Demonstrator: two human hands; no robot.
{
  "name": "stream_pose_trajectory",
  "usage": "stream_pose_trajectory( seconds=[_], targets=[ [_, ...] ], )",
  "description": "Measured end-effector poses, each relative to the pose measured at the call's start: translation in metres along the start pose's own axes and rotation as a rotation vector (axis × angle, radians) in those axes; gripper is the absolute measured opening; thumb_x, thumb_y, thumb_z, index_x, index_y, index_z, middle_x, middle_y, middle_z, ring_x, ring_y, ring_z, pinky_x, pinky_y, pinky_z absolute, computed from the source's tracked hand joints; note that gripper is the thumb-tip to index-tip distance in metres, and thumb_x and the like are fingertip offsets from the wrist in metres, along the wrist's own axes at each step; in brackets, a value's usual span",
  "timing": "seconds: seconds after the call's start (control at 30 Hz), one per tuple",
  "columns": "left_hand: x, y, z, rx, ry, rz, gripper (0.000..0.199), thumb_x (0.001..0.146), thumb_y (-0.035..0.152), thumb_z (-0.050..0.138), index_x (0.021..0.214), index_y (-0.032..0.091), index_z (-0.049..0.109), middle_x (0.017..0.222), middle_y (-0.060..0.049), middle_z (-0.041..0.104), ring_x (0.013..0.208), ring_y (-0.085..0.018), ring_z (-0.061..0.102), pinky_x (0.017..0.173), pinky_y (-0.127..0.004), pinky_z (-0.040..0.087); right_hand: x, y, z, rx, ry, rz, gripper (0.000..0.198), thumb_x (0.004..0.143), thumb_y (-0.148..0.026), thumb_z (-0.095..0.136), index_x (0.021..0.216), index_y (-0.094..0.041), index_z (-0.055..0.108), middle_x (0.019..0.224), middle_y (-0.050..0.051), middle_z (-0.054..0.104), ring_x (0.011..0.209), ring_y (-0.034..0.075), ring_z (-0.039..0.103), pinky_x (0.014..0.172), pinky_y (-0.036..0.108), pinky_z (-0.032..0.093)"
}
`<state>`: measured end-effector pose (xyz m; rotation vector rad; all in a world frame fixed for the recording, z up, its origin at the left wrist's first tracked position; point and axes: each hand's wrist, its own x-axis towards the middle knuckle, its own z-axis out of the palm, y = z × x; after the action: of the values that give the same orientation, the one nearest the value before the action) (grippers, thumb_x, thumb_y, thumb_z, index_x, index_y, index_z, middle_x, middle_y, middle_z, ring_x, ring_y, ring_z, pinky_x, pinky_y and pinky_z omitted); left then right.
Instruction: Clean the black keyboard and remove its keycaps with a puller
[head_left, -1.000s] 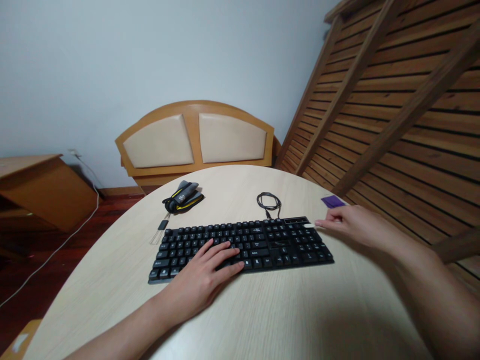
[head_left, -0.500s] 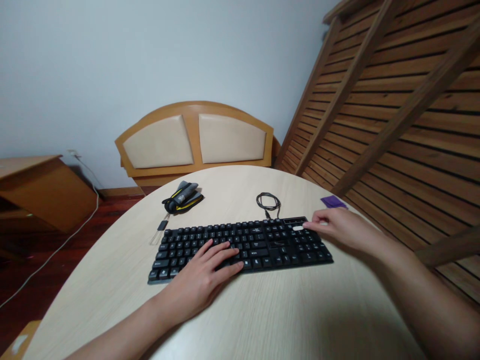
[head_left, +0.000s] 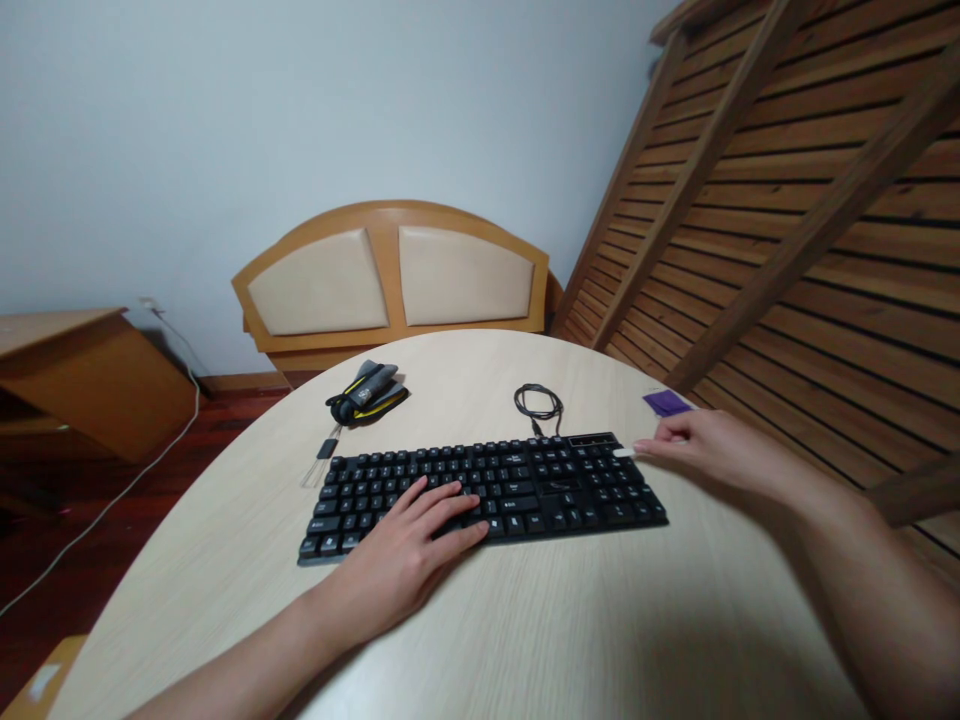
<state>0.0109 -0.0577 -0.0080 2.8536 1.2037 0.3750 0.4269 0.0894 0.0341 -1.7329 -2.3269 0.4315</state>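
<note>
A black keyboard [head_left: 420, 490] lies across the round table [head_left: 525, 630]. My left hand [head_left: 424, 530] rests palm down on its lower middle keys, fingers spread and holding nothing. Over the keyboard's upper right edge, my right hand [head_left: 686, 445] pinches a small flat white piece [head_left: 624, 452] between thumb and finger. The white piece sticks out to the left over the number pad's top; I cannot tell exactly what it is. Behind the keyboard, its thin black cable [head_left: 538, 402] lies coiled.
Behind the keyboard's left end sits a folded grey, black and yellow bundle [head_left: 367, 393], with a wire-looped tool with a black middle [head_left: 326, 448] beside it. A purple packet [head_left: 667, 403] lies beyond my right hand. A wooden slatted panel [head_left: 787, 220] leans at the right.
My right hand has moved right with the white piece, from above the number pad to the keyboard's right edge. My left hand stays in place on the keys.
</note>
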Motion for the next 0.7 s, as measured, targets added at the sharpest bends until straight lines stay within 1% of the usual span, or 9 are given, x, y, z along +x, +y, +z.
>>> stream_pose_trajectory(
  seconds=[0.23,0.33,0.47,0.57,0.7],
  targets=[
    [-0.0003,-0.0002,0.0001,-0.006,0.017,0.009,0.051,0.1,0.011,0.052,0.147,0.031,0.05,0.152,-0.007,0.051,0.144,-0.03,0.043,0.115,-0.066,0.036,-0.002,-0.0038,-0.0037,0.007,-0.008,0.008,0.065,0.079,-0.081,0.055,0.059,-0.02,0.06,0.058,0.004,0.056,0.056,0.017,0.048,0.052,0.031,0.03],
    [-0.0008,-0.0005,0.001,-0.012,0.039,0.003,0.051,0.1,0.012,0.053,0.147,0.032,0.05,0.151,-0.007,0.052,0.143,-0.029,0.044,0.115,-0.065,0.037,-0.0019,-0.0052,-0.0024,-0.042,0.025,0.002,0.064,0.079,-0.081,0.055,0.059,-0.021,0.061,0.058,0.004,0.057,0.056,0.018,0.049,0.052,0.03,0.03],
    [-0.0007,-0.0006,0.0009,-0.006,0.018,0.002,0.052,0.1,0.01,0.052,0.147,0.032,0.049,0.152,-0.007,0.052,0.144,-0.03,0.043,0.115,-0.067,0.036,-0.0022,-0.005,-0.0012,-0.105,0.054,0.02,0.059,0.081,-0.077,0.057,0.063,-0.021,0.063,0.059,0.004,0.059,0.055,0.018,0.051,0.052,0.03,0.03],
    [-0.0005,-0.0007,0.0011,-0.01,0.024,0.001,0.051,0.101,0.011,0.052,0.147,0.032,0.05,0.151,-0.007,0.052,0.143,-0.03,0.044,0.115,-0.067,0.036,-0.0017,-0.0033,-0.0003,-0.103,0.052,0.026,0.057,0.081,-0.076,0.058,0.065,-0.021,0.064,0.061,0.004,0.061,0.056,0.018,0.053,0.052,0.03,0.03],
    [-0.0008,-0.001,0.0023,-0.017,0.038,0.002,0.051,0.101,0.012,0.052,0.147,0.033,0.049,0.151,-0.006,0.052,0.143,-0.029,0.044,0.115,-0.065,0.037,-0.0009,-0.0021,0.0005,-0.08,0.052,-0.004,0.059,0.082,-0.076,0.056,0.063,-0.021,0.063,0.06,0.004,0.06,0.057,0.018,0.053,0.052,0.029,0.03]
  ],
)
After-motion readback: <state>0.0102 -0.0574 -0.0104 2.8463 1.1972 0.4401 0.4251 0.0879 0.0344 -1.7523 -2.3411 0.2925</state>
